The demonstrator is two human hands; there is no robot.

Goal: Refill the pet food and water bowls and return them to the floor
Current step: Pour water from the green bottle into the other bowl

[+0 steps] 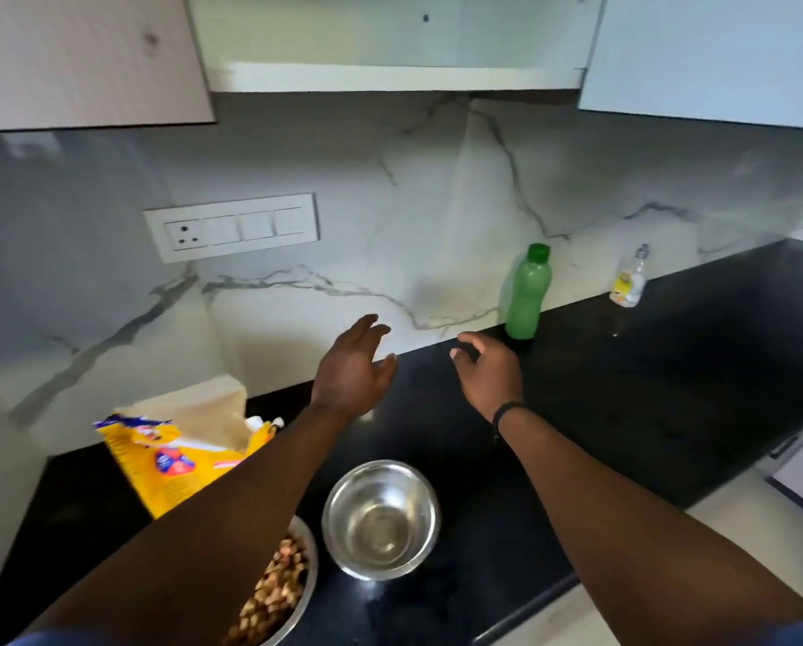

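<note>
the upright green plastic bottle with a green cap [527, 293] stands on the black counter [670, 389], just at one o'clock from the right hand [490, 373], the nearer hand. both the right and the left hand [355, 368] are spread and empty; the empty steel bowl [380, 519] sits near the front edge at six o'clock.

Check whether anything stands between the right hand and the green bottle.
Nothing visible does. The right hand, open, hovers over bare black counter just left of and in front of the green bottle, which stands against the backsplash. The empty steel bowl sits nearer the person, out of that path.

Glossy black stone counter [646, 366], shiny steel bowl [380, 519], translucent green plastic bottle [527, 293], polished marble-look backsplash [390, 202].
</note>
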